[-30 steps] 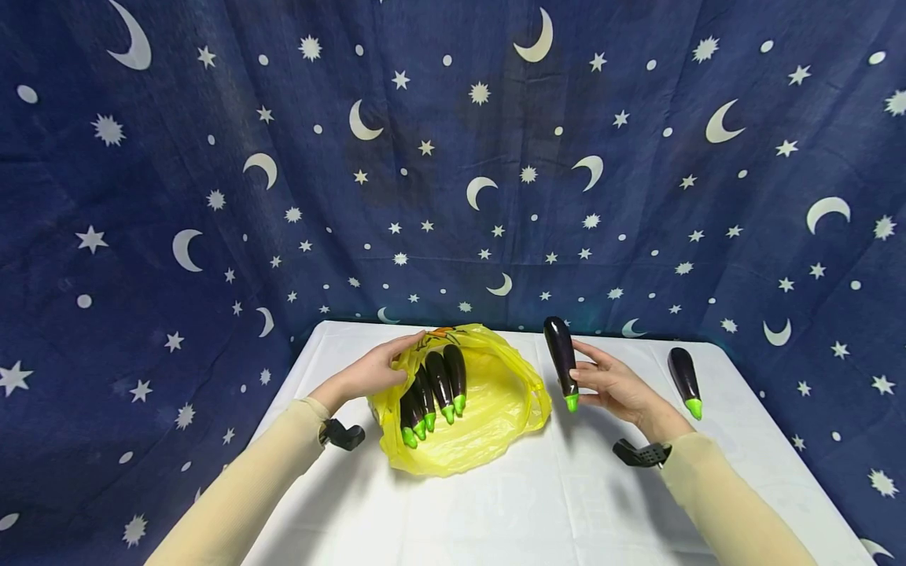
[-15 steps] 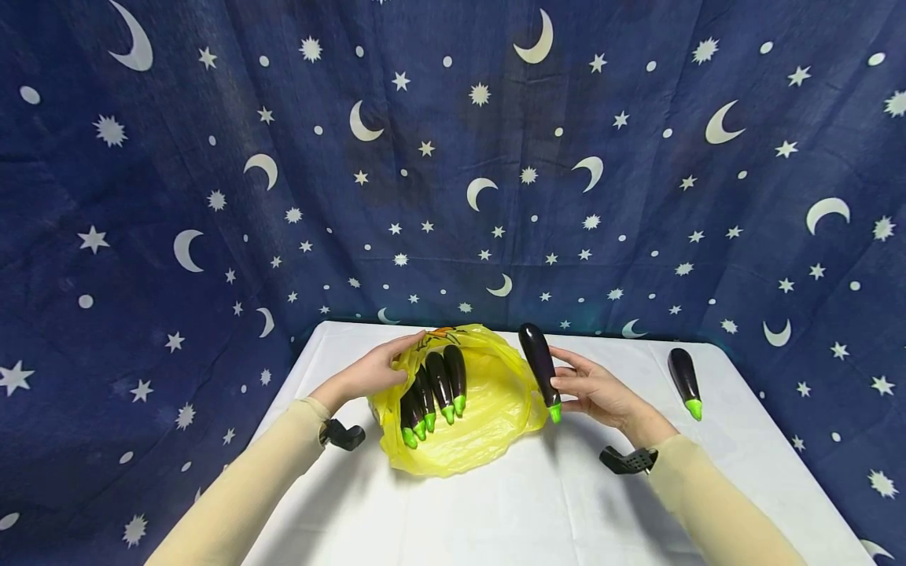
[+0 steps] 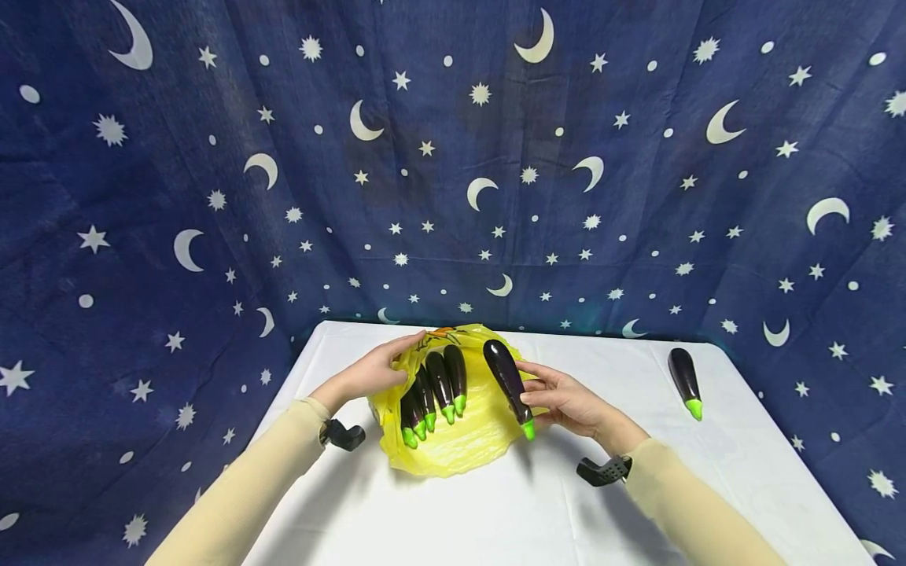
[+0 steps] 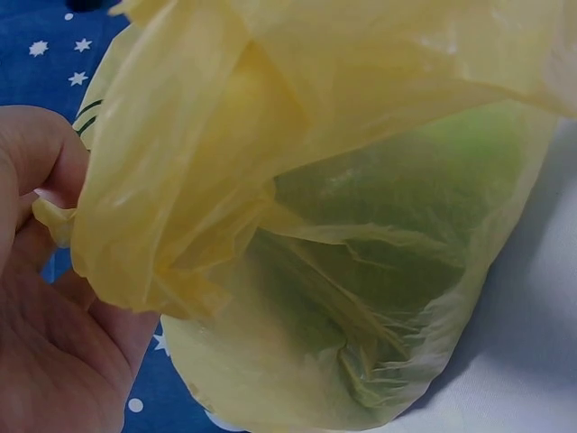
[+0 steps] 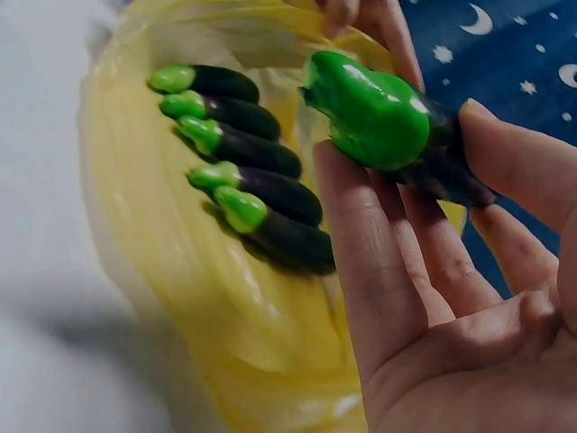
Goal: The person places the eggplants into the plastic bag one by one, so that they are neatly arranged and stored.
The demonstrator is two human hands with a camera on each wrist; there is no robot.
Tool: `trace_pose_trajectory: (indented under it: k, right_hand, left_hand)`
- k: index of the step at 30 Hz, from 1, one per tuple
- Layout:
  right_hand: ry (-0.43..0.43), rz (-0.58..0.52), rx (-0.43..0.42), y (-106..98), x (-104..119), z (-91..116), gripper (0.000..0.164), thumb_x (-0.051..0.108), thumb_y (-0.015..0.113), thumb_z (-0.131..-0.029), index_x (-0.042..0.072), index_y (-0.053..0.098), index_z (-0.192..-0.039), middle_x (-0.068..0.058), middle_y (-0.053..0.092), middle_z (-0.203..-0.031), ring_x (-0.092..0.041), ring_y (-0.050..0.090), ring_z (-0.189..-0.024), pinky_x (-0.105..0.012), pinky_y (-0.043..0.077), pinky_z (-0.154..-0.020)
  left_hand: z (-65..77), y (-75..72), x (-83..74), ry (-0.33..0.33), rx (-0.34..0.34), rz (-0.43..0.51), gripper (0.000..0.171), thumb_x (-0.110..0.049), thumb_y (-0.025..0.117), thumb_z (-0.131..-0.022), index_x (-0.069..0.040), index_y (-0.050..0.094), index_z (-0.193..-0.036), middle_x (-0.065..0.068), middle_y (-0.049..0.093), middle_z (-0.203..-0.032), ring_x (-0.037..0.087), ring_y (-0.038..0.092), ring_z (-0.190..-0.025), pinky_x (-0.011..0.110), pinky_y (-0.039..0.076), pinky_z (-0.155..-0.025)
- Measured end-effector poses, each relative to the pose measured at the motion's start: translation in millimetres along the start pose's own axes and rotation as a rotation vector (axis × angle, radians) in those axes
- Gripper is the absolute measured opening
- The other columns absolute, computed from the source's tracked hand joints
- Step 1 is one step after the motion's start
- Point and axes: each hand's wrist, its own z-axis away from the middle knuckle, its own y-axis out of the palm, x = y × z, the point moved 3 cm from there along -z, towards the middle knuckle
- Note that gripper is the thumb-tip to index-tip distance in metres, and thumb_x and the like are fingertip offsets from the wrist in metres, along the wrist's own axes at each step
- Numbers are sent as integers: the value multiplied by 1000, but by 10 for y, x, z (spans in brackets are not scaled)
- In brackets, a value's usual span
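A yellow plastic bag (image 3: 488,440) lies on its side with its mouth spread toward me. Several dark purple eggplants (image 3: 440,381) with bright green stem ends lie side by side in its left half. At the bag's left rim, my left hand (image 3: 371,369) pinches the plastic, bunched between thumb and fingers in the left wrist view. My right hand (image 3: 566,402) grips another eggplant (image 3: 504,377) between thumb and fingers, its green end (image 5: 374,113) pointing down toward me. This eggplant is tilted and overlaps the right part of the bag's opening in the head view.
One more eggplant (image 3: 684,381) lies alone on the white-covered table (image 3: 630,503), to the right. A dark blue curtain (image 3: 453,157) with moons and stars hangs behind the table and at both sides. Black camera mounts (image 3: 604,471) sit on both wrists.
My right hand has carried its eggplant leftward and slightly nearer, from beside the bag to its opening. The left hand and the eggplants in the bag have stayed still.
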Motion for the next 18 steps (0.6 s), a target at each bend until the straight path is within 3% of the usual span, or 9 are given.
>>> trace_pose_trajectory:
  k: [9,18]
  right_hand:
    - [49,36,-55,215,-296,-247,78,8,69,-96,11,28,-162,-18,62,-131,-24,70,-99,-39,61,-77]
    - [45,10,-95,361,-515,-523,74,9,69,-97,14,32,-161,-23,61,-134,-28,69,-106,-49,58,-87]
  left_hand:
    - [12,-2,-25,13,-6,-7,80,3,57,-87,-10,31,-162,8,33,-164,26,30,-149,47,28,-120]
    - [11,-1,-31,9,-1,11,80,3,57,-87,-10,31,-162,8,32,-165,25,29,-150,47,27,-120]
